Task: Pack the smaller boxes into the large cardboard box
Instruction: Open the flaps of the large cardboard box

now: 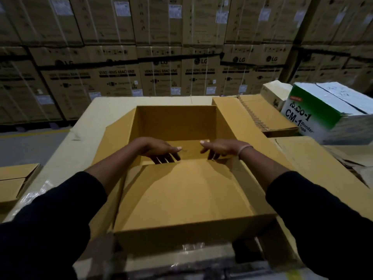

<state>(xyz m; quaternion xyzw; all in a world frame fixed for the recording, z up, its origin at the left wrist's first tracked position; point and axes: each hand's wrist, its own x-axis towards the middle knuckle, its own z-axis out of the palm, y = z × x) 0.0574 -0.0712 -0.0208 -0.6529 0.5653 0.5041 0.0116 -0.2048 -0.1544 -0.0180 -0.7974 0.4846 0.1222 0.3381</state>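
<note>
The large cardboard box (177,126) stands open on the bench (96,110), empty, directly under the fingers. It is plain matte corrugated board, probably light and stiff; I would take it by its walls, not by the near flap (187,190), which bends easily. The left hand (157,148) and the right hand (220,148) reach inside, fingers spread apart, holding nothing. The white and green carton (327,110) beyond the right fingers looks glossy.

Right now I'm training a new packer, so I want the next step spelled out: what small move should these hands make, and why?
Probably lift both hands out and reach for a first small box. The left hand and right hand are empty, fingers dipped inside the large box, whose flaps are folded open and whose visible inside holds nothing yet.
</note>
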